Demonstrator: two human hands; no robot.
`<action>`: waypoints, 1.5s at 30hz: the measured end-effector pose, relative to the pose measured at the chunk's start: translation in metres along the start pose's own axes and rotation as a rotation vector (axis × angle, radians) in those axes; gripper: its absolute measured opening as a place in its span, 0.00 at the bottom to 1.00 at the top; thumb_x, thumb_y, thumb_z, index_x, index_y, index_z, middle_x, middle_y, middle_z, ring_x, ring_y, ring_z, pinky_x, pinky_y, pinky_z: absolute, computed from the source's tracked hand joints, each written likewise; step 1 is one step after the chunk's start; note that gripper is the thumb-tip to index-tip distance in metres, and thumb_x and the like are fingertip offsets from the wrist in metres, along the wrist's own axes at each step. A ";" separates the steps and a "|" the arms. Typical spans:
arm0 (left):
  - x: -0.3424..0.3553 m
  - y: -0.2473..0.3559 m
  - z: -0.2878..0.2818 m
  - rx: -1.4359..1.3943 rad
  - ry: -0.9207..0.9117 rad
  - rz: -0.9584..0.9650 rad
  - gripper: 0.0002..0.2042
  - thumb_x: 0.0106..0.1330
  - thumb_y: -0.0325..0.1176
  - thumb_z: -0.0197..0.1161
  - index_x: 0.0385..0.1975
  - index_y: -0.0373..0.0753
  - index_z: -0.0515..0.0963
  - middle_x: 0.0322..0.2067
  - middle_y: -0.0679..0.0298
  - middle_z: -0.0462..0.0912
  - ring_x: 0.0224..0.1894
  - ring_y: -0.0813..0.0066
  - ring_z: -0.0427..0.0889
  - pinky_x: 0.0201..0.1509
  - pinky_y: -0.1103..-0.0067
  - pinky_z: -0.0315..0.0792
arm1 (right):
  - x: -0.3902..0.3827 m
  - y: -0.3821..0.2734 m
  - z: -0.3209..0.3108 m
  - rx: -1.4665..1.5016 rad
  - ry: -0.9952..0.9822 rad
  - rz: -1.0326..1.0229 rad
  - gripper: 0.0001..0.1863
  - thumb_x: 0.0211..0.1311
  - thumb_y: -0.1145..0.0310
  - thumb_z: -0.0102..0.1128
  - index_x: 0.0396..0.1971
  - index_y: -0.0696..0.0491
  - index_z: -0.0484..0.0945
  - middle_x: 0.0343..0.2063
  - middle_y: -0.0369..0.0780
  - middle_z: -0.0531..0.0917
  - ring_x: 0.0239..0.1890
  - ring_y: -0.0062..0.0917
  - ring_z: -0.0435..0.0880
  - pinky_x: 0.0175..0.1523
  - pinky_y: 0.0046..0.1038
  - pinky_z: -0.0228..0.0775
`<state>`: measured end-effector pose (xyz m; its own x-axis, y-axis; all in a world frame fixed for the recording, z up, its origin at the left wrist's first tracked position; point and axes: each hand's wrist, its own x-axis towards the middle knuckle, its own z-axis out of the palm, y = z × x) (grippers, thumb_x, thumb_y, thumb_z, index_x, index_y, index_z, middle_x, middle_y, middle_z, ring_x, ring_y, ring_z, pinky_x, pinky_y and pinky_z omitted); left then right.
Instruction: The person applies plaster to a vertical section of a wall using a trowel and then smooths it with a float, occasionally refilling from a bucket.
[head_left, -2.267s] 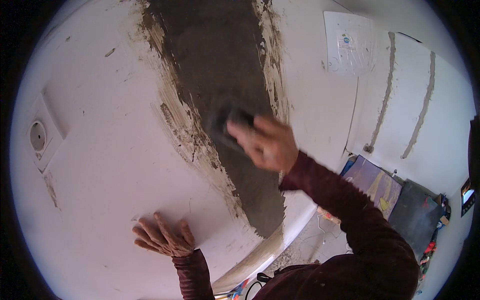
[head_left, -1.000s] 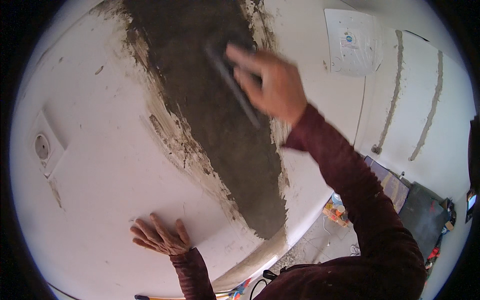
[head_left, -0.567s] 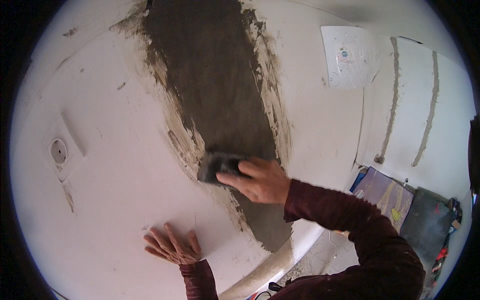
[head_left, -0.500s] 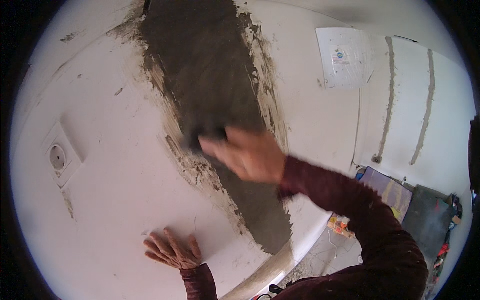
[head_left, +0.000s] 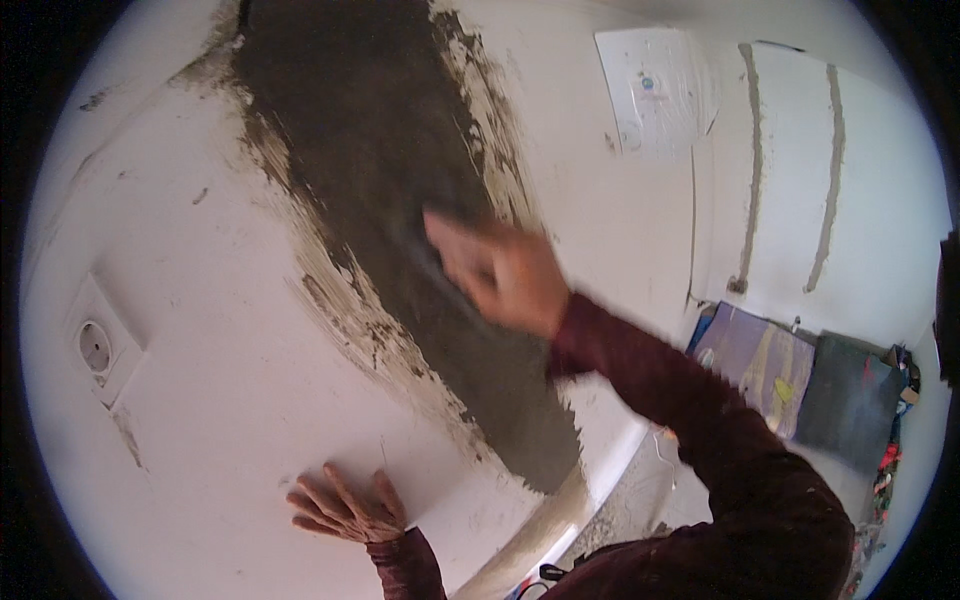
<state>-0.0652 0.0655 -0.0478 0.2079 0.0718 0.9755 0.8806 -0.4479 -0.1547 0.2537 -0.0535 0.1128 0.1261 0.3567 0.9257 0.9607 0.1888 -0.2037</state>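
A wide band of dark grey, wet-looking plaster (head_left: 350,160) runs down the white wall (head_left: 230,400), with ragged, smeared edges. My right hand (head_left: 505,275) is over the middle of this band, blurred by motion. Its fingers are closed on a dark flat tool (head_left: 432,262), which shows only as a smeared edge beside them; its exact kind is hidden. Lower left, my left hand (head_left: 345,508) lies flat against the bare white wall with fingers spread, holding nothing.
A white wall socket (head_left: 95,345) sits at the left. To the right are a plastic-covered white panel (head_left: 655,90) and two grey filled grooves (head_left: 826,180) on the far wall. Boards (head_left: 755,360) and assorted items stand low on the right, near the floor (head_left: 635,490).
My right hand has moved slightly up and right over the plaster with the dark tool. My left hand stays on the wall. The view has shifted a little.
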 end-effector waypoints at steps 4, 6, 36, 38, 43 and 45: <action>-0.003 0.007 0.010 -0.028 0.014 -0.023 0.34 0.70 0.60 0.47 0.69 0.43 0.65 0.72 0.50 0.56 0.77 0.49 0.45 0.75 0.49 0.30 | 0.130 0.039 -0.053 -0.154 0.360 -0.058 0.22 0.63 0.59 0.62 0.55 0.49 0.80 0.51 0.47 0.83 0.53 0.39 0.82 0.60 0.33 0.72; 0.000 0.011 0.016 -0.024 0.046 -0.027 0.34 0.70 0.60 0.47 0.69 0.43 0.66 0.73 0.50 0.55 0.77 0.49 0.45 0.75 0.49 0.30 | 0.127 0.056 -0.046 -0.155 0.431 -0.125 0.22 0.63 0.60 0.62 0.57 0.49 0.79 0.51 0.47 0.82 0.54 0.41 0.82 0.59 0.35 0.73; -0.005 0.004 0.006 0.053 -0.015 0.015 0.38 0.68 0.63 0.45 0.71 0.42 0.61 0.73 0.47 0.52 0.76 0.43 0.44 0.74 0.44 0.32 | 0.136 0.052 -0.073 -0.309 0.246 -0.132 0.20 0.63 0.62 0.60 0.56 0.40 0.80 0.38 0.45 0.84 0.39 0.43 0.83 0.47 0.42 0.76; -0.003 0.006 0.011 0.060 -0.021 0.012 0.39 0.69 0.65 0.43 0.71 0.41 0.61 0.73 0.47 0.52 0.76 0.45 0.44 0.74 0.45 0.32 | 0.161 0.073 -0.090 -0.302 0.372 -0.285 0.23 0.63 0.60 0.61 0.60 0.39 0.77 0.38 0.44 0.84 0.37 0.41 0.83 0.46 0.40 0.77; -0.005 0.001 0.008 0.068 0.007 0.021 0.38 0.69 0.65 0.44 0.70 0.41 0.63 0.72 0.48 0.54 0.76 0.45 0.47 0.75 0.46 0.34 | 0.128 0.059 -0.096 -0.441 0.317 -0.448 0.36 0.59 0.63 0.66 0.68 0.36 0.65 0.39 0.38 0.83 0.38 0.35 0.84 0.41 0.36 0.79; -0.004 0.002 0.008 0.061 0.018 0.020 0.38 0.69 0.64 0.44 0.69 0.42 0.64 0.72 0.49 0.55 0.75 0.45 0.48 0.75 0.46 0.35 | 0.135 0.062 -0.093 -0.509 0.401 -0.553 0.44 0.54 0.66 0.69 0.72 0.37 0.58 0.39 0.36 0.81 0.42 0.32 0.83 0.40 0.33 0.80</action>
<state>-0.0604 0.0713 -0.0528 0.2180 0.0468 0.9748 0.9008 -0.3940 -0.1825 0.3537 -0.0786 0.2548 -0.4082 -0.0355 0.9122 0.8920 -0.2280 0.3903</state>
